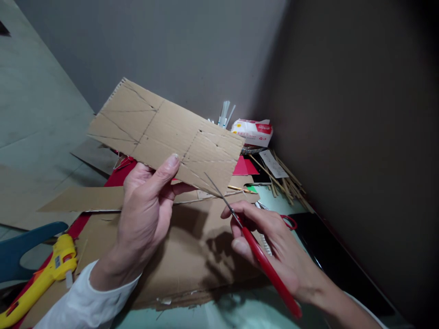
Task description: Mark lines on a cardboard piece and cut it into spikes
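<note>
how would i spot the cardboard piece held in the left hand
Start at the large cardboard sheet on the pale green table. Above it, the left hand grips a tan cardboard rectangle by its lower edge. Dark drawn lines, some slanting, set this raised piece apart from the sheet below.

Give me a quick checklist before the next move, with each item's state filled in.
1. Left grip holding the cardboard piece: ok.
2. Right grip holding the red-handled scissors: ok.
3. Drawn lines visible on the cardboard: ok.
4. Left thumb apart from the visible blade: ok.
5. Other blade clear of the left fingers: cannot tell, it is hidden.
6. Yellow glue gun apart from the held cardboard: ok.
</note>
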A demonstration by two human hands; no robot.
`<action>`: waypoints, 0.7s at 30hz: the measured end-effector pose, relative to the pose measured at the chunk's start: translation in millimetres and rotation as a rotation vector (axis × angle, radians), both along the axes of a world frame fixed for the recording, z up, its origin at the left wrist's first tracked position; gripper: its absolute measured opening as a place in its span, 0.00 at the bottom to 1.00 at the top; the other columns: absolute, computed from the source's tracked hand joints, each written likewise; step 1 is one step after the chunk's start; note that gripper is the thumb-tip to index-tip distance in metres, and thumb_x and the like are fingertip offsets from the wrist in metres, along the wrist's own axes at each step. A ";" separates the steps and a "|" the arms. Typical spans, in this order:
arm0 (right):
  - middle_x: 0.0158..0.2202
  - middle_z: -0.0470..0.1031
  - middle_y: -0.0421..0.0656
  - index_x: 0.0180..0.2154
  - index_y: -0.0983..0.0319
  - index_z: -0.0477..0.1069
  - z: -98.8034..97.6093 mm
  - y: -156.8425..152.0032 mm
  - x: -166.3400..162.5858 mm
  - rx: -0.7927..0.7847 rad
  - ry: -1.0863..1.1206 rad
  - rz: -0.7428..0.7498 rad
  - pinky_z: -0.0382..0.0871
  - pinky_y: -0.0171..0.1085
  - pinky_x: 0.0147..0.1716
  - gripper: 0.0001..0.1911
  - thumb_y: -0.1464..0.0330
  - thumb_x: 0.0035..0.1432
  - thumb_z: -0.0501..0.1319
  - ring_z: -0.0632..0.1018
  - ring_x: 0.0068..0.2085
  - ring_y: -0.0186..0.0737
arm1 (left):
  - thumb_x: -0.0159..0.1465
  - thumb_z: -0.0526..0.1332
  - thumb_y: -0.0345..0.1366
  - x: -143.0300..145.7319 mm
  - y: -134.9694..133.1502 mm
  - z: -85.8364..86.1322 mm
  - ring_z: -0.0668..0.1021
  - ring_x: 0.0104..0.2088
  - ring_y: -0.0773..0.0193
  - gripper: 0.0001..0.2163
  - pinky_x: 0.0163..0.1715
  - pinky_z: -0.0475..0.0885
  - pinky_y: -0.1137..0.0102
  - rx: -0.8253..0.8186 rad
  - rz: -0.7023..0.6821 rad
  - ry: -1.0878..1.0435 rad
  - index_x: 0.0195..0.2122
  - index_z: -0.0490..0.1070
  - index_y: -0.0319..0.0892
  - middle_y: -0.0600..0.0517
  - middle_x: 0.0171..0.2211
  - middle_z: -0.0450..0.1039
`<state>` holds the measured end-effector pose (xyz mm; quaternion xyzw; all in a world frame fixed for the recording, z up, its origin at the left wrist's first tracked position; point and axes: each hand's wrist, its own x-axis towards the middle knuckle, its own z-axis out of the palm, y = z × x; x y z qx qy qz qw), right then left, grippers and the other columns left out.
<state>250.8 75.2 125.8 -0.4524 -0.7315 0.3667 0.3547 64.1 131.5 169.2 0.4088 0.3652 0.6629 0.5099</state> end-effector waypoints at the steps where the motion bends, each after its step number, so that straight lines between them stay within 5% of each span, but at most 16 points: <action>1: 0.34 0.73 0.37 0.43 0.57 0.68 -0.2 -0.2 -0.1 0.002 -0.003 -0.004 0.58 0.40 0.38 0.10 0.60 0.62 0.61 0.72 0.35 0.41 | 0.59 0.68 0.29 -0.1 0.2 -0.1 0.82 0.36 0.60 0.05 0.28 0.80 0.72 -0.004 0.002 0.002 0.29 0.80 0.47 0.54 0.34 0.82; 21: 0.28 0.71 0.34 0.40 0.59 0.71 -13.5 6.9 2.2 0.195 -0.017 -0.025 0.62 0.33 0.30 0.05 0.65 0.64 0.62 0.70 0.27 0.34 | 0.58 0.71 0.29 -1.9 5.8 -11.1 0.77 0.27 0.72 0.08 0.25 0.75 0.80 0.078 -0.044 -0.085 0.25 0.74 0.41 0.57 0.27 0.76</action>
